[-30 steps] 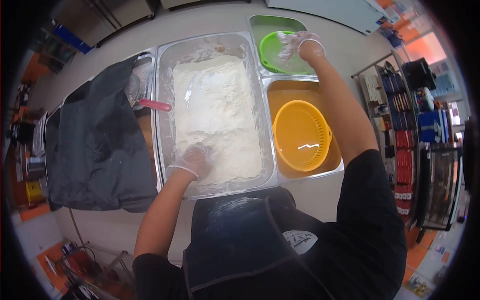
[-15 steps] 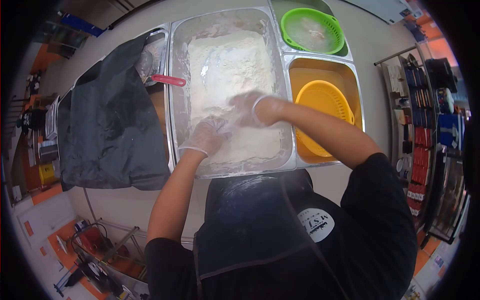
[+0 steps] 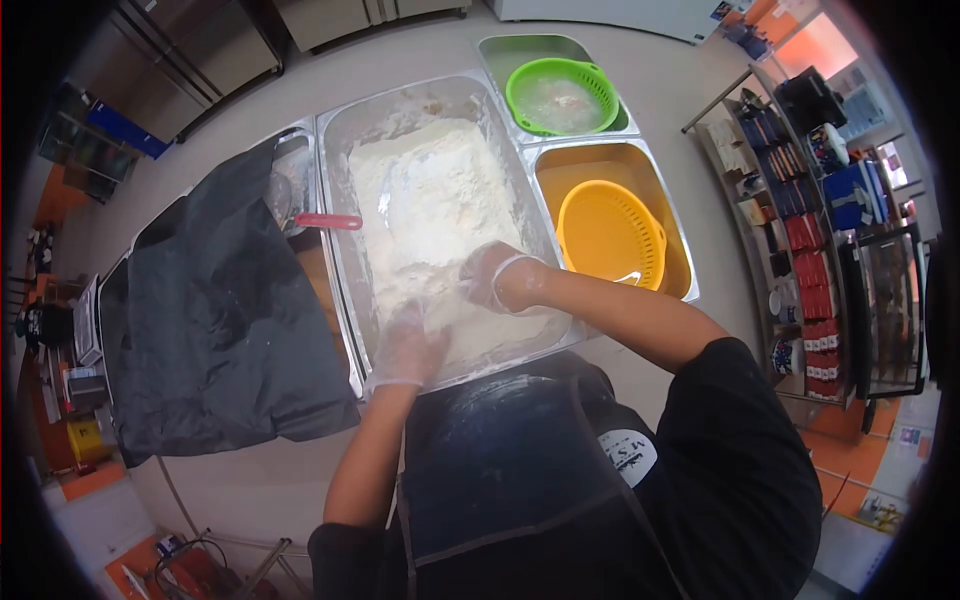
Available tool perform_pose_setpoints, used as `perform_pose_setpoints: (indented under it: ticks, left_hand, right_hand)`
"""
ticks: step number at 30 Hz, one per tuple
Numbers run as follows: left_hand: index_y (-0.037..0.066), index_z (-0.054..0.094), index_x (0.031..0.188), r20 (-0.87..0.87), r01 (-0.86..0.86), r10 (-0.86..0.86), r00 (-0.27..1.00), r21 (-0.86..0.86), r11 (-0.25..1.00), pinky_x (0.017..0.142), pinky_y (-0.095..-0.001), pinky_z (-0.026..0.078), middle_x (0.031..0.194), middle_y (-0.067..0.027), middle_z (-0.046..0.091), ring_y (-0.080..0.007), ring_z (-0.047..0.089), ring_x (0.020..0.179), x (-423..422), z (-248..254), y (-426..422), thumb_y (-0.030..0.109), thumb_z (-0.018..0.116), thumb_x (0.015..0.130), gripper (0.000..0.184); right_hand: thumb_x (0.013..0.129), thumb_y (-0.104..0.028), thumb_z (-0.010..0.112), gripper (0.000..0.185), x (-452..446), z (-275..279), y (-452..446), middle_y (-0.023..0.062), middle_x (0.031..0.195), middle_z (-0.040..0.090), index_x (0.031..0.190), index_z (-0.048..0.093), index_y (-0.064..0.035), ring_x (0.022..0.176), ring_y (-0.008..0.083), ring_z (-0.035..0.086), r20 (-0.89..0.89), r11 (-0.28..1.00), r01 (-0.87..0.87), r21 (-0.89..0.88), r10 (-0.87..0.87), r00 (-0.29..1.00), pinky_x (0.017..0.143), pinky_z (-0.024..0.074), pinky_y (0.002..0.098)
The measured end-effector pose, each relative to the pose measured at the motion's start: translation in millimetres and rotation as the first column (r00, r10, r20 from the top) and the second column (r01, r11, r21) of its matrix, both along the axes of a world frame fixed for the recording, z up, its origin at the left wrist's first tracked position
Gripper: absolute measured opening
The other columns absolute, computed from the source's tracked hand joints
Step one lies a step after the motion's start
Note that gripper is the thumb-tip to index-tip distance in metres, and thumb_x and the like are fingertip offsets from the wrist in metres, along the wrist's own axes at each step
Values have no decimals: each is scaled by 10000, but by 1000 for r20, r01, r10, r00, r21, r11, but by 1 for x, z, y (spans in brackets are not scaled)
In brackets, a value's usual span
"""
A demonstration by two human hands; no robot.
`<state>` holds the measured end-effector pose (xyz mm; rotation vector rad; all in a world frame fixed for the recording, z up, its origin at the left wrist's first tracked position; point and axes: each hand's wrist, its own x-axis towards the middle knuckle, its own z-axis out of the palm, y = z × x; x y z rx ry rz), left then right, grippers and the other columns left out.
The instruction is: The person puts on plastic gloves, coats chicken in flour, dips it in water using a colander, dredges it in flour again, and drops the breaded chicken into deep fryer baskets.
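Right hand (image 3: 500, 279) lower, powder (image 3: 440, 190) beneath fingers (image 3: 473, 270)

Powder (image 3: 440, 200) in middle pan (image 3: 341, 170); cloth (image 3: 215, 320) left; near colander (image 3: 642, 228), far colander (image 3: 601, 92) right.

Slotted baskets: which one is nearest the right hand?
The yellow basket. It sits closer to the right hand; the green basket is farther off, beyond the yellow one from the wearer.

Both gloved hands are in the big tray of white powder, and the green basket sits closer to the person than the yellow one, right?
No: the head view shows the yellow basket closer to the person and the green basket farther away. The gloved left hand and right hand are in the big tray of white powder.
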<state>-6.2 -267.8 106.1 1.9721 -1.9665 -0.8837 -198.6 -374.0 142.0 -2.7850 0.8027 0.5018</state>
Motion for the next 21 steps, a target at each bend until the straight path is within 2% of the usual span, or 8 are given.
perform_pose_setpoints:
  ticks: [3, 6, 11, 12, 14, 17, 20, 21]
  left_hand:
    - [-6, 549, 1230, -12, -59, 59, 998, 16, 998, 969, -465, 468, 1208, -278, 600, -412, 584, 1135, -2, 10, 13, 293, 634, 884, 465]
    - [-15, 554, 1243, -78, -83, 76, 994, -95, 992, 964, -409, 486, 1192, -233, 619, -356, 623, 1093, -5, 12, 18, 207, 632, 898, 418]
    - [7, 599, 1177, -112, -113, 86, 990, -263, 958, 903, -404, 511, 1139, -201, 634, -316, 644, 1005, -9, 3, 23, 125, 610, 886, 314]
    - [11, 605, 1164, -130, -114, 78, 988, -296, 948, 893, -405, 514, 1135, -199, 635, -311, 646, 992, -10, 3, 23, 108, 606, 883, 298]
    - [12, 617, 1106, -135, -145, 107, 985, -313, 938, 882, -446, 501, 1063, -223, 637, -370, 632, 983, -12, 3, 24, 141, 591, 881, 261]
    - [13, 632, 1046, -112, -166, 135, 985, -356, 920, 863, -460, 500, 1005, -227, 645, -394, 630, 956, -16, 12, 24, 136, 580, 876, 215]
    - [17, 639, 1015, -69, -185, 172, 983, -392, 901, 840, -451, 510, 980, -211, 654, -381, 641, 929, -19, 11, 25, 105, 586, 867, 180]
    - [19, 641, 1012, -63, -199, 190, 980, -390, 899, 838, -451, 511, 979, -208, 655, -379, 643, 928, -18, 8, 26, 105, 588, 866, 177]
  right_hand:
    - [838, -103, 576, 183, -21, 3, -18, 155, 1041, 703, 957, 715, -91, 1000, 315, 675, 43, 997, 19, -78, -15, 999, 821, 555, 401]
    - [848, -164, 606, 180, -49, 54, -40, 135, 1097, 690, 980, 715, -109, 1043, 295, 663, 214, 945, 297, -139, -264, 940, 871, 546, 383]
    - [869, -251, 601, 256, -106, 98, -114, 154, 1142, 677, 1042, 711, -99, 1060, 332, 643, 221, 830, 301, -469, -219, 950, 944, 503, 413]
    - [869, -261, 597, 280, -107, 106, -130, 162, 1162, 669, 1062, 705, -88, 1059, 341, 637, 316, 786, 558, -268, -475, 821, 946, 497, 413]
    - [869, -279, 589, 332, -107, 115, -162, 177, 1202, 655, 1101, 692, -64, 1057, 361, 625, 297, 449, 873, 188, -874, 385, 951, 485, 413]
    - [885, -331, 612, 414, -143, 66, -229, 150, 1210, 656, 1198, 652, -62, 1033, 323, 624, 326, 620, 785, 0, -742, 586, 940, 469, 371]
    - [894, -383, 592, 442, -174, 2, -291, 153, 1212, 661, 1185, 658, -56, 1040, 335, 632, 467, 611, 747, 262, -758, 456, 932, 474, 390]
    - [902, -382, 588, 434, -177, 1, -303, 159, 1213, 658, 1184, 660, -60, 1052, 340, 631, 364, 635, 768, 78, -736, 571, 928, 480, 401]
